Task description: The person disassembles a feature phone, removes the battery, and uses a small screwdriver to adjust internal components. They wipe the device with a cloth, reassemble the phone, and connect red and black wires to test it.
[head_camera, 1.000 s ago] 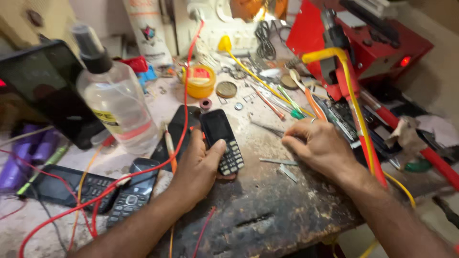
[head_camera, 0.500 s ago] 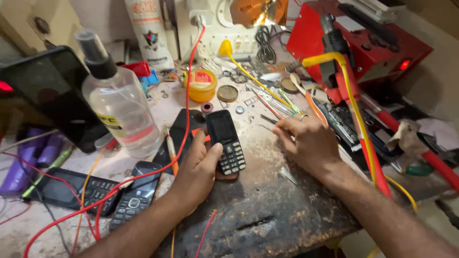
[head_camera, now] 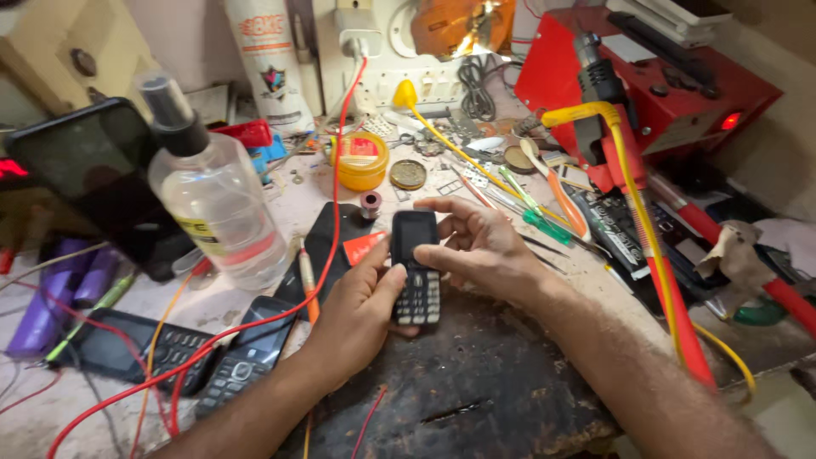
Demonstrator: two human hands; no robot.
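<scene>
Two hands grip one black keypad phone [head_camera: 416, 268] above the dark bench [head_camera: 476, 391]. Left hand [head_camera: 361, 310] is closed around its lower left edge; right hand [head_camera: 480, 246] curls around its upper right side. Casing appears assembled, though the back is hidden. Two more phones [head_camera: 246, 361] lie untouched at left, under a red wire [head_camera: 336, 195].

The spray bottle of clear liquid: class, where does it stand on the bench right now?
In the head view the spray bottle stands upright at the left, beside the dark tablet, left of the red wire.
</scene>
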